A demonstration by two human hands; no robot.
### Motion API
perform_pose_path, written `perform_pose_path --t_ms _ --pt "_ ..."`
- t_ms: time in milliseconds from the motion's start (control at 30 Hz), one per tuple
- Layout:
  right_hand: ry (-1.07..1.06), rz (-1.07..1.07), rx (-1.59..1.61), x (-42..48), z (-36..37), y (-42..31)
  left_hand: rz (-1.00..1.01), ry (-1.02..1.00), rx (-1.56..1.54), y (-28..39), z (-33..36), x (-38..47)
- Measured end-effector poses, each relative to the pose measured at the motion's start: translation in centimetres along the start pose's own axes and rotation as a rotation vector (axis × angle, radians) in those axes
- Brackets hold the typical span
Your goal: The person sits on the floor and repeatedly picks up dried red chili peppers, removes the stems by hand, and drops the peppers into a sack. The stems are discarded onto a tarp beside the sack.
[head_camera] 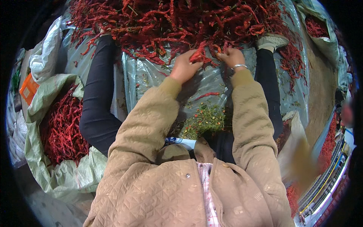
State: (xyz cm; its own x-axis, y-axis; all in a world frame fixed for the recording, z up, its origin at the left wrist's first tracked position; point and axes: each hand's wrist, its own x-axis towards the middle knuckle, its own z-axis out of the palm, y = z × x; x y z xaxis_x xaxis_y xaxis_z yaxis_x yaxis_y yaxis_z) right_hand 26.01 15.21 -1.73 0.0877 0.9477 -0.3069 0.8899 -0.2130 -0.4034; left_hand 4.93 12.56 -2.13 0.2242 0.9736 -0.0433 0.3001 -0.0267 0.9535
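A large heap of dried red chili peppers lies on plastic sheeting in front of me. At the heap's near edge, my left hand is closed around several red chilies. Just to its right, my right hand, with a silver bracelet at the wrist, has its fingertips at the chilies; whether it grips one is unclear. One loose red chili rests on the sheeting below my hands. Nearer to my body is a small pile of green stems and bits.
An open woven sack full of red chilies stands at my left. White sacks and an orange item are beyond it. More sacks with chilies line the right side. My legs lie on both sides of the sheeting.
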Motion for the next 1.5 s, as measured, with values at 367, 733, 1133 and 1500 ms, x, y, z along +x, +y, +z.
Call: perform_pose_path --t_ms 367,733,1133,1500 --pt "0.055 -0.051 0.586 -0.5 -0.3 1.5 -0.463 -0.175 -0.178 -2.6 -0.9 -1.1" --pt "0.049 -0.079 0.446 -1.0 0.8 -0.5 -0.427 0.105 -0.412 1.1 -3.8 -2.5" --pt "-0.448 -0.263 1.574 -12.4 -7.4 -2.8 -0.233 -0.107 -0.748 11.7 -1.8 -4.4" --pt "0.423 -0.953 0.422 -15.7 -4.5 -2.1 0.681 -0.036 0.393 15.1 2.3 -7.5"
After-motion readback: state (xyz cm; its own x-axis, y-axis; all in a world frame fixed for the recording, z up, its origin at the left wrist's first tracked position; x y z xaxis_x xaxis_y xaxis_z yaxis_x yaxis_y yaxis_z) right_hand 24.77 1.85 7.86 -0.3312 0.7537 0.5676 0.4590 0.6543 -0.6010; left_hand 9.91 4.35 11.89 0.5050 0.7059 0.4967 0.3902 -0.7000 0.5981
